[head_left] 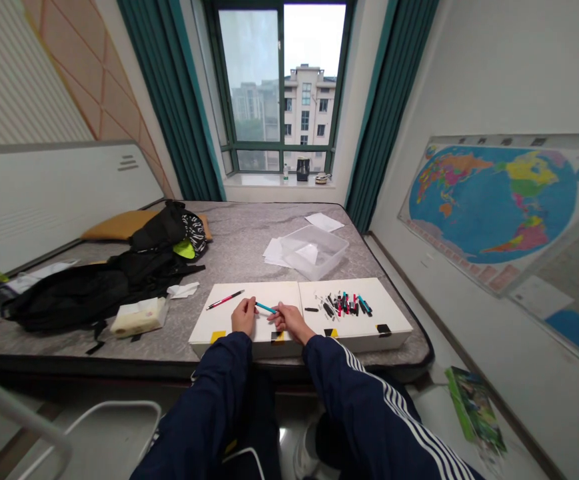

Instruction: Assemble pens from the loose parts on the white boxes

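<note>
A teal pen barrel (266, 307) is held level between my two hands, just above a white box top. My left hand (244, 317) is closed, its fingertips at the barrel's left end. The fingers of my right hand (292, 321) pinch the right end. To the left, a red and black pen (225, 299) lies slanted on the left white box (284, 291). A pile of pen parts (344, 305), black, red, teal and clear, is spread over the right white box (384, 300). One short black piece (312, 309) lies apart, close to my right hand.
Behind the boxes, a clear plastic bin (319, 263) rests by white papers (274, 253). At left lie a tissue pack (139, 317), a crumpled tissue (183, 291) and a black backpack (79, 293). The mattress edge (119, 362) runs in front of my legs.
</note>
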`<control>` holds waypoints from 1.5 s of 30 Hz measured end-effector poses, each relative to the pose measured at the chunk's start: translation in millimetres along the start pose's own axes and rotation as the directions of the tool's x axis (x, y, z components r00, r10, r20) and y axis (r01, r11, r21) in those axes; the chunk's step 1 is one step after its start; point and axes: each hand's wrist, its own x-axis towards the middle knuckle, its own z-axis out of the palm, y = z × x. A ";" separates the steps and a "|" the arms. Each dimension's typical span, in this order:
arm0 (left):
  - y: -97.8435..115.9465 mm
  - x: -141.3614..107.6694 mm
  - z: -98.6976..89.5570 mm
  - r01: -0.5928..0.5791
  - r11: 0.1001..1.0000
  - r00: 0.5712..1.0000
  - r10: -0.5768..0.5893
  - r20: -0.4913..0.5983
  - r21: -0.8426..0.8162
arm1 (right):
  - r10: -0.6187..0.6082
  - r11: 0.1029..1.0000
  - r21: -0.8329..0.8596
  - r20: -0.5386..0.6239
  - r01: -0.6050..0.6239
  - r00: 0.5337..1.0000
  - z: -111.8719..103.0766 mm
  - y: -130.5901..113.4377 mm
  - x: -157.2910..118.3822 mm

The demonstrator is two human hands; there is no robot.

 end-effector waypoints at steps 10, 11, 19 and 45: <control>0.3 -0.9 2.6 0.026 0.977 0.987 0.008 0.159 -0.213 | 0.051 0.998 -0.049 0.095 -0.047 0.994 -1.3 2.0 0.4; 0.3 -1.1 2.8 0.024 0.973 0.984 0.018 0.177 -0.229 | 0.049 0.997 -0.059 0.103 -0.043 0.994 -1.4 1.9 0.2; -5.2 4.3 4.3 0.038 0.944 0.983 0.023 0.182 -0.328 | 0.019 0.997 -0.071 0.071 -0.014 0.997 -2.1 2.8 0.3; 2.5 1.9 -0.6 0.044 0.961 0.961 0.034 0.275 -0.273 | -0.165 0.700 -0.696 0.066 0.164 0.984 -52.1 -49.8 -21.8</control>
